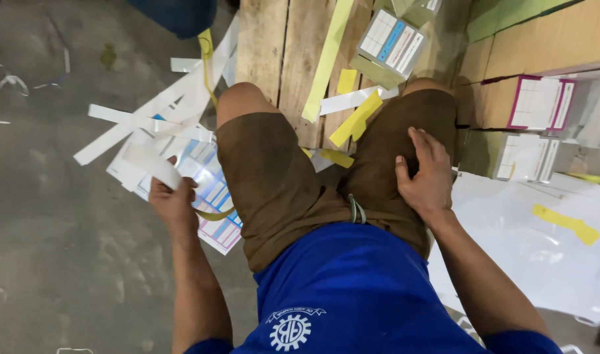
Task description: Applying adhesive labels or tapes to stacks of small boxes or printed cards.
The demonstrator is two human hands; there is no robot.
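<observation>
Head view shows your left hand point(173, 200) with fingers closed around a white paper strip point(152, 164), lifted clear of the scrap pile point(162, 124) on the floor; its long axis runs up-left. Your right hand point(426, 172) rests open and empty on your thigh.

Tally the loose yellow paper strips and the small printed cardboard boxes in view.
Loose yellow paper strips: 6, for example the long one on the wooden pallet
Small printed cardboard boxes: 4, for example the top one
Total: 10
</observation>
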